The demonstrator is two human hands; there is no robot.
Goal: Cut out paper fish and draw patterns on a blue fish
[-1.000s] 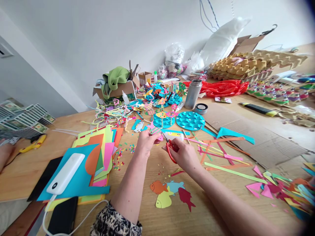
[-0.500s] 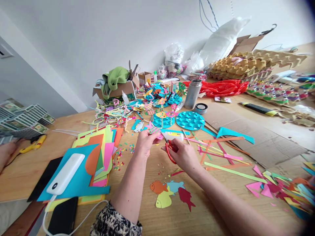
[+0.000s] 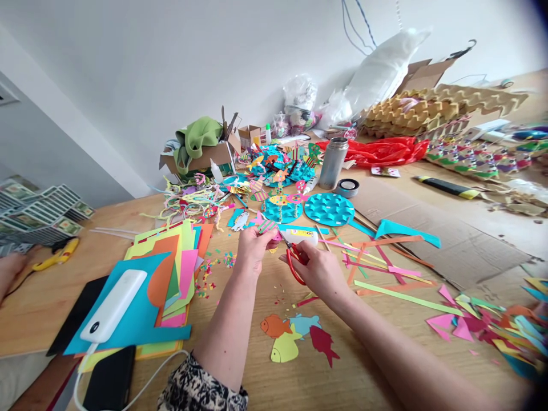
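My left hand (image 3: pixel 252 251) pinches a small pink paper cut-out (image 3: pixel 274 235) above the wooden table (image 3: pixel 308 371). Close beside it, my right hand (image 3: pixel 319 271) grips red-handled scissors (image 3: pixel 294 264), whose blades point at the pink piece. Four finished paper fish, orange (image 3: pixel 274 325), light blue (image 3: pixel 305 323), yellow (image 3: pixel 284 349) and dark red (image 3: pixel 323 343), lie on the table just in front of my arms.
A stack of coloured paper sheets (image 3: pixel 171 268) with a white power bank (image 3: pixel 113 305) lies left. Paper strips (image 3: pixel 385 268) and triangle scraps (image 3: pixel 479 325) lie right. Blue woven discs (image 3: pixel 329 209), a steel bottle (image 3: pixel 333 163), a glue bottle (image 3: pixel 299 234) and egg trays (image 3: pixel 432 108) sit behind. Another person's hand (image 3: pixel 8 271) shows far left.
Both hands stay close together around the pink piece and scissors. The view has shifted slightly; the other person's hand at far left moved a little.
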